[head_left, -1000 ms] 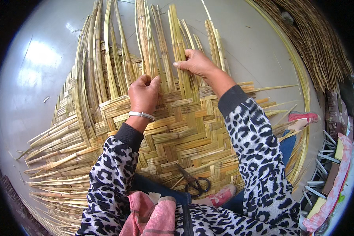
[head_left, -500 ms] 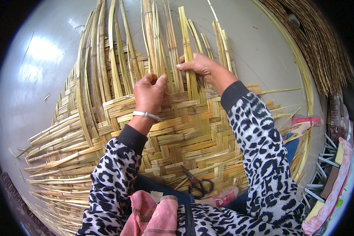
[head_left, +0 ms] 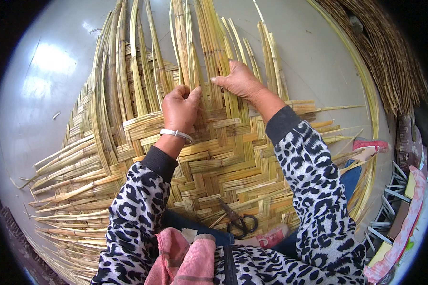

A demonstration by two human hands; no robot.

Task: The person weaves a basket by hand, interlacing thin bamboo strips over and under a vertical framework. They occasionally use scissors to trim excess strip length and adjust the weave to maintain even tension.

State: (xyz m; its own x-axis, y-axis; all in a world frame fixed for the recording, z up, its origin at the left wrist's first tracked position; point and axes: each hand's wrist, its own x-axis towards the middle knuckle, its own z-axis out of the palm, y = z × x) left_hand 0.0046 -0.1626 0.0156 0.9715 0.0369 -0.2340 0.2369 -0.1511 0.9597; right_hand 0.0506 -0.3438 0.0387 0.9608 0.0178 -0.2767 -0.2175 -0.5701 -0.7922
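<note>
A half-woven mat [head_left: 223, 161] of flat yellow bamboo strips lies on the grey floor, with loose strips [head_left: 142, 61] fanning away from me. My left hand [head_left: 179, 107] is closed on a few upright strips at the woven edge; a white bangle is on its wrist. Just to the right, my right hand [head_left: 238, 80] pinches neighbouring strips between thumb and fingers. Both sleeves are black-and-white leopard print.
Black-handled scissors [head_left: 238, 221] lie on the mat near my lap. A pink cloth [head_left: 185, 254] rests on my knees. A bundle of dark brown reeds [head_left: 390, 57] lies at the far right, with a metal rack [head_left: 390, 209] and coloured cloths beside it.
Both hands have shifted slightly away from me along the strips. My right hand went from resting flat with fingers spread to pinching strips close beside the left hand.
</note>
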